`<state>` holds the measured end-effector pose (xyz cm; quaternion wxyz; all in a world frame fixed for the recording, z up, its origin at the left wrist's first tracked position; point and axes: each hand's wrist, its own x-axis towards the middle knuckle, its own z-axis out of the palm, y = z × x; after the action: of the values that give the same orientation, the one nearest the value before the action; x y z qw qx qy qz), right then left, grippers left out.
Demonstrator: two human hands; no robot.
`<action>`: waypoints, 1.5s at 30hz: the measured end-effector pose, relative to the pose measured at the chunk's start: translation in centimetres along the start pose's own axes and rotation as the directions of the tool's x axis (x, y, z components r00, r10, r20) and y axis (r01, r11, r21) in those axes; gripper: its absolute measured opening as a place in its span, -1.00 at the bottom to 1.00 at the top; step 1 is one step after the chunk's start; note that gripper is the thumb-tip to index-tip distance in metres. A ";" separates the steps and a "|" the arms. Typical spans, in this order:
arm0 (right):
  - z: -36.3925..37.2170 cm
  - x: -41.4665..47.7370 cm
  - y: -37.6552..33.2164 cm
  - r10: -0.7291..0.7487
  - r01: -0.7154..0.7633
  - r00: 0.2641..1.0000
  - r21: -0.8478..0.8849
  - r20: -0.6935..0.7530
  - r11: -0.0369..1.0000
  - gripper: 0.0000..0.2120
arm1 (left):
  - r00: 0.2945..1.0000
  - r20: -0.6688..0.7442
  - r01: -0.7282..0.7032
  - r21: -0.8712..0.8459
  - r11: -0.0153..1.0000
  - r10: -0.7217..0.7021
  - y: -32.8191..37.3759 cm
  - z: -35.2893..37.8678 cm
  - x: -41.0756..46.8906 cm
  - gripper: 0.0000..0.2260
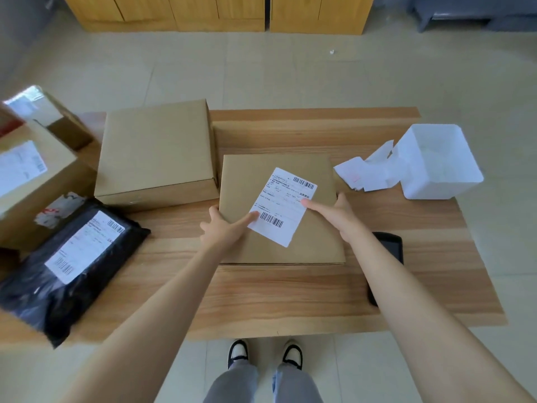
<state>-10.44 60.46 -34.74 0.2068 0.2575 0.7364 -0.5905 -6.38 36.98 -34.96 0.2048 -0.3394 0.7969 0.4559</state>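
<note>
Plainly, in the head view, the shipping label (283,206) lies askew on the flat cardboard box (313,245) at mid-table (261,298), its long axis running from far-right to near-left. The left hand (223,228) presses a straight forefinger on the label's near-left edge, and the right hand (335,213) presses one on its right edge (both spread, nothing pinched). Both hands are equally near, so smoothing outward looks next. A bigger box (157,149) crowds the left; there is room toward the person.

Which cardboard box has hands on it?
The flat centre box, its label touched by left hand and right hand; the taller box beside it is untouched.
</note>
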 end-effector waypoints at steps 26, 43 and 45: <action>-7.6 -9.9 12.8 -0.058 -0.115 0.939 -0.468 -0.340 0.876 -0.01 | 0.997 0.021 -0.083 0.145 0.986 0.080 -3.0 -1.7 -4.6 0.03; -9.6 -7.4 13.2 0.147 -0.207 0.954 -0.220 -0.260 0.953 -0.25 | 0.991 0.059 -0.124 0.072 0.990 0.120 -4.6 -0.9 -4.9 -0.02; -9.8 -7.8 12.8 0.175 -0.201 0.961 -0.107 -0.214 0.974 -0.35 | 0.992 0.058 -0.119 0.087 0.989 0.114 -4.8 -1.1 -4.7 0.01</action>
<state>3.57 71.15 -37.62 0.2018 0.3716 0.7619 -0.4906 0.37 35.99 -34.25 0.2137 -0.2704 0.8295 0.4394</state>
